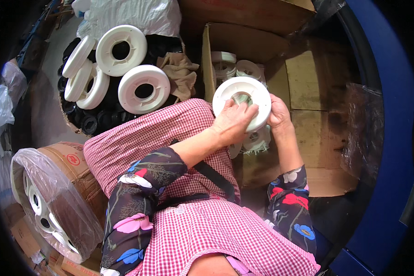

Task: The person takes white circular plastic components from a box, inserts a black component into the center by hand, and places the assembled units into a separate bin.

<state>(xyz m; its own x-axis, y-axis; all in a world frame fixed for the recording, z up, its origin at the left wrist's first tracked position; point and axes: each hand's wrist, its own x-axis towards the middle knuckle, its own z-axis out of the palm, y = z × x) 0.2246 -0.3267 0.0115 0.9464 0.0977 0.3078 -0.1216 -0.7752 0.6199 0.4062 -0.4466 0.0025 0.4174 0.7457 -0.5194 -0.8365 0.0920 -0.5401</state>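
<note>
A round white plastic ring [232, 87] is held tilted above my right knee and an open carton. My right hand [279, 112] grips its right rim, with the fingers partly hidden behind it. The bent fingers of my left hand [236, 120] reach over the near side into the centre hole. Something pale green [242, 99] shows in that hole; I cannot tell what it is. Below the ring, a white plastic part [257, 139] with ragged edges is partly covered by it.
Several similar white rings [144, 89] lie on black round parts [89, 124] at the left. A brown cloth [179, 73] is beside them. The open carton [209, 60] holds more white parts [248, 69]. A plastic-lined carton [71, 161] stands at my left, a blue frame [391, 92] at my right.
</note>
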